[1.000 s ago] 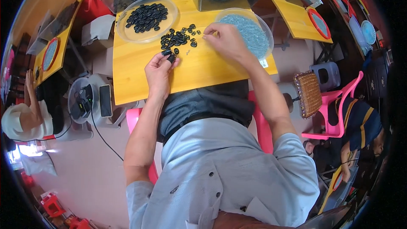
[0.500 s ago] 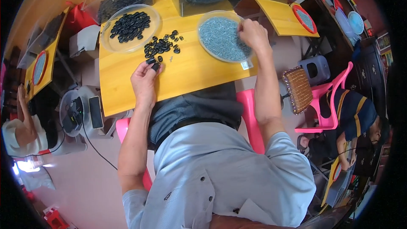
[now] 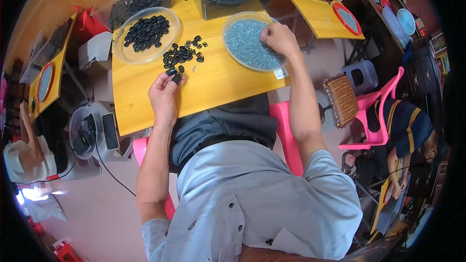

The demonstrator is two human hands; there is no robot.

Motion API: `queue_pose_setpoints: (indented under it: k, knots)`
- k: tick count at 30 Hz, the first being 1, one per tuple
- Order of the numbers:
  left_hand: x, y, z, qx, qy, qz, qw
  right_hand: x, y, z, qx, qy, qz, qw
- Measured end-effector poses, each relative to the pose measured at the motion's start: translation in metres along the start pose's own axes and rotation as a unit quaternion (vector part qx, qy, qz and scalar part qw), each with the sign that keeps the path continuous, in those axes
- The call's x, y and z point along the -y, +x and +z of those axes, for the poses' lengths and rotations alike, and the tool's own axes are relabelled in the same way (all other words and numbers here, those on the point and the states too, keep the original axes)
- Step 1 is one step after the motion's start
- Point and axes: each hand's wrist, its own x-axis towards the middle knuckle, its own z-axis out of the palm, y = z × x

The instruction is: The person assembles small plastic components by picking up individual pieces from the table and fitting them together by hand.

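My left hand [image 3: 164, 96] is closed near the table's front edge, pinching a small black plastic part between thumb and fingers. Dark coverings seem to sit on its fingertips, so part and covering are hard to tell apart. Just beyond it lies a loose pile of small oval black parts [image 3: 178, 57]. My right hand [image 3: 282, 41] is over the right side of a round clear tray [image 3: 228, 53] full of thin silvery metal pins [image 3: 250, 41]. Its fingers are bent together among the pins; whatever they hold is hidden.
A round clear tray [image 3: 118, 51] of black parts stands at left on the yellow table [image 3: 204, 90]. Clear bins of black parts [image 3: 141, 5] line the back. Other people sit at side tables; a pink chair [image 3: 383, 111] and a stool [image 3: 360, 77] are at right.
My right hand has moved slightly left and down over the pins. My left hand stays closed in nearly the same place. The whole view has shifted a little.
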Motion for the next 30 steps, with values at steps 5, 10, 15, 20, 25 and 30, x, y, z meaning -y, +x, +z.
queue_pose_setpoints:
  k: [5, 10, 15, 20, 25, 30]
  knots:
    - [-0.001, -0.001, 0.001, 0.007, 0.001, 0.005, 1.0, 0.001, 0.004, -0.004, 0.04, 0.063, -0.006, 0.997]
    - [0.0, 0.0, -0.001, 0.01, 0.003, 0.001, 1.0, 0.013, 0.002, -0.006, 0.111, 0.316, -0.019, 0.942]
    - [-0.004, -0.003, 0.001, 0.008, 0.015, -0.013, 1.0, 0.045, -0.008, -0.004, 0.141, 0.448, -0.036, 0.882]
    - [-0.001, -0.002, 0.002, 0.019, 0.015, -0.008, 1.0, 0.091, -0.027, 0.021, 0.186, 0.528, -0.084, 0.824]
    - [-0.004, -0.006, 0.007, 0.021, 0.039, -0.011, 0.999, 0.134, -0.046, 0.066, 0.232, 0.557, -0.065, 0.794]
    - [-0.005, -0.003, 0.008, 0.019, 0.041, -0.021, 0.999, 0.144, -0.058, 0.096, 0.203, 0.568, -0.074, 0.794]
